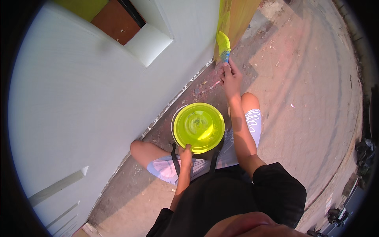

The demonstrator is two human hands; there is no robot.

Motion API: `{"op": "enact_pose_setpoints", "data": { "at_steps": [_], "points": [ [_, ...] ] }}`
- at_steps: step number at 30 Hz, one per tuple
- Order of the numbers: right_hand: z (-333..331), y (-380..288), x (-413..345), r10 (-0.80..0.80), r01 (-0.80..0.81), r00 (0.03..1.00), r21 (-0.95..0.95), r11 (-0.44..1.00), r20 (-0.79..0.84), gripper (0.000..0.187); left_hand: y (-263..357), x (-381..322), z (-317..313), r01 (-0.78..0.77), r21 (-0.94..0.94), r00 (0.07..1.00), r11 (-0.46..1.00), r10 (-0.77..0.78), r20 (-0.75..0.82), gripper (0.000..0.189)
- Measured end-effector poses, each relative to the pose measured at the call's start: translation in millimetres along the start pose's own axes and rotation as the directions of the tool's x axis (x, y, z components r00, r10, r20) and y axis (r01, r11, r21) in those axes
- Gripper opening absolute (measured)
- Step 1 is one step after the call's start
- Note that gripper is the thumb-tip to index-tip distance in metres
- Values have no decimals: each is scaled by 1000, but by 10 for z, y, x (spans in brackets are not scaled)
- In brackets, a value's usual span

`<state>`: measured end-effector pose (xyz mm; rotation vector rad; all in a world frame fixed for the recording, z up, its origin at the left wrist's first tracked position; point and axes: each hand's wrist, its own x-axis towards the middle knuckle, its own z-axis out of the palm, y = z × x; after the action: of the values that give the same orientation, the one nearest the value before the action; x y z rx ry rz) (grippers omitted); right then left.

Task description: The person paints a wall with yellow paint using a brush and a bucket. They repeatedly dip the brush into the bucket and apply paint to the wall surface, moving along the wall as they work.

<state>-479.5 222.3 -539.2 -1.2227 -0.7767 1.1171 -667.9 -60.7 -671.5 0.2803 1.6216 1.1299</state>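
Observation:
A paintbrush, its bristles coated in yellow-green paint and its base bluish, is in my right hand. The bristles are at a yellow-green painted wall section; whether they touch it I cannot tell. My left hand grips the near rim of a yellow-green bucket, thumb over the edge. The bucket is between my bent legs and holds some paint of the same colour at the bottom. Its handle hangs at the left side.
A white wall runs along my left, with a square opening high up and slots low down. Small debris lies at its foot. Concrete ground stretches right, with parked motorcycles at the far edge.

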Motion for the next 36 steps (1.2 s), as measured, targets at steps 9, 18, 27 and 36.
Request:
{"op": "enact_pose_setpoints", "data": {
  "at_steps": [9, 18, 27, 36],
  "points": [
    [340, -973, -83, 23, -28, 999, 156, 987, 35, 44, 329, -52, 96, 51, 34, 995, 998, -54, 80, 43],
    [698, -2667, -478, 5, 0, 1000, 187, 982, -28, 47, 1815, -1270, -68, 114, 258, 984, 959, -145, 103, 29],
    [764, -5548, -933, -204, 209, 978, 184, 961, -45, 50, 3528, -2836, 53, -193, 207, 979, 959, 174, 106, 39],
    [-404, -4115, -720, 396, -327, 914, -414, 850, 92, 43, 4090, -3581, -69, 44, 166, 994, 985, -60, 92, 37]
  ]
}}
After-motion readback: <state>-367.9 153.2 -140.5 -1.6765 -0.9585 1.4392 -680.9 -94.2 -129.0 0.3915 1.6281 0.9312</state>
